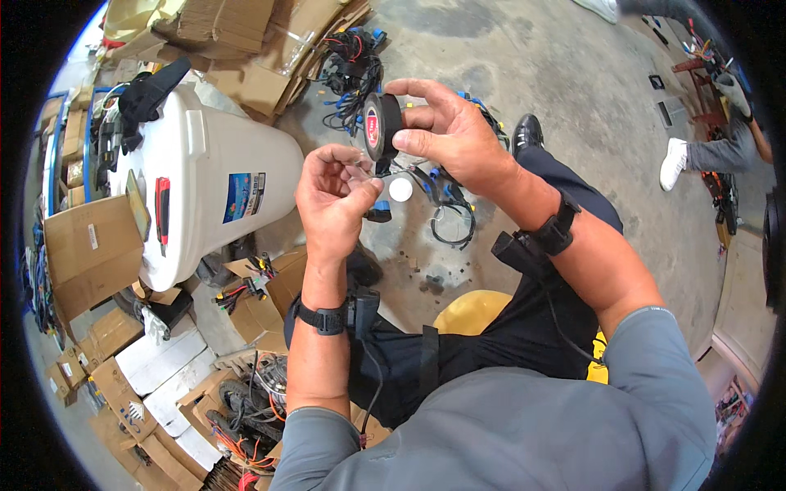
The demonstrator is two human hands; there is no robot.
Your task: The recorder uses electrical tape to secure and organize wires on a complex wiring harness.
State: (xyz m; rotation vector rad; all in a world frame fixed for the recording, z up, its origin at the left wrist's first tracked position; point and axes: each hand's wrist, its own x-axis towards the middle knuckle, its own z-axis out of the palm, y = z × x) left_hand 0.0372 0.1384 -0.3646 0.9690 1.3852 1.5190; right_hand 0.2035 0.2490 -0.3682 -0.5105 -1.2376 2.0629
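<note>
I see the right hand [458, 137] grip the tape [384, 127]. I can't tell if the left hand [329, 192] holds anything. Much tape seems left.

"Can you tell what the left hand [327, 192] has?"
"Too small."
"The yellow round thing [475, 311]?"
"Partly hidden by the dark trousers [512, 335]. The upper white shoe [603, 8] is cut off."
</note>
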